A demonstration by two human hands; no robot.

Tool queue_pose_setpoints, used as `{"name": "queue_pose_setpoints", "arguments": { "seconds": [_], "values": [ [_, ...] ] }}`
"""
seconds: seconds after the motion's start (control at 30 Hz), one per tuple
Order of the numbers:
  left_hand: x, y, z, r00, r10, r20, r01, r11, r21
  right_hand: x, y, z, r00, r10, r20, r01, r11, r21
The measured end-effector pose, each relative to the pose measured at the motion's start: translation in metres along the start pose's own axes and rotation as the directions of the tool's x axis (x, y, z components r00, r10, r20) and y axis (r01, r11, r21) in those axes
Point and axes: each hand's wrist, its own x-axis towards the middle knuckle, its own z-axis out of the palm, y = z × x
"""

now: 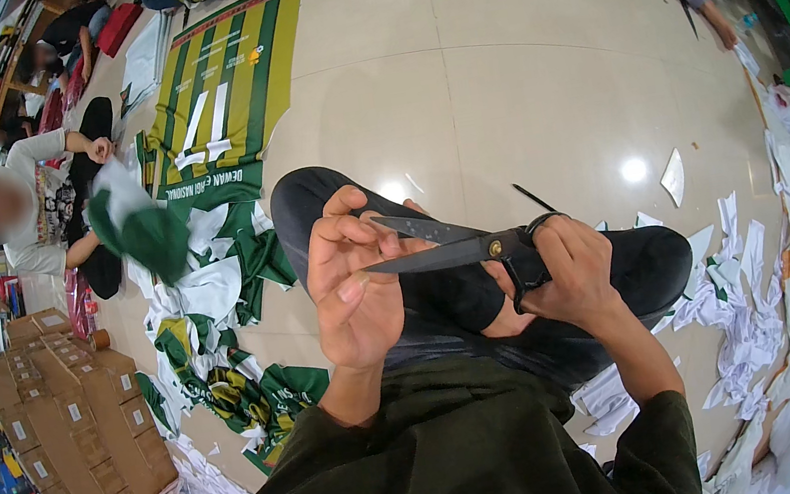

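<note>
My right hand (572, 268) grips the handles of large black scissors (447, 254) above my crossed legs. The blades stand apart and point left. My left hand (352, 283) is raised at the blade tips, palm showing, with the fingers bent and apart from the thumb. One blade tip reaches the fingertips and the other lies near the thumb. I make out no cloth between the blades. Left of my knee lie green and white cloth pieces (244, 253) and a crumpled green and yellow striped cloth (234, 391).
A striped jersey panel (225, 79) lies flat on the tiled floor (513, 79). At the left a seated person (35, 202) handles green and white cloth, near stacked cardboard boxes (81, 422). White scraps (740, 330) are heaped at the right. A thin black stick-like thing (534, 197) lies beyond my knee.
</note>
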Motion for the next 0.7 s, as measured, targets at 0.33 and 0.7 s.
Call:
{"name": "queue_pose_setpoints", "arguments": {
  "seconds": [0.33,0.7],
  "values": [
    [-0.001,0.003,-0.003,0.999,-0.004,0.034,0.004,1.0,0.012,-0.003,0.004,-0.001,0.999,-0.012,0.036,0.012,1.0,0.007],
    [-0.004,0.014,-0.01,0.997,-0.061,0.04,0.061,0.998,0.005,-0.016,0.006,0.001,0.999,-0.029,0.046,0.029,0.999,0.015]
  ]
}}
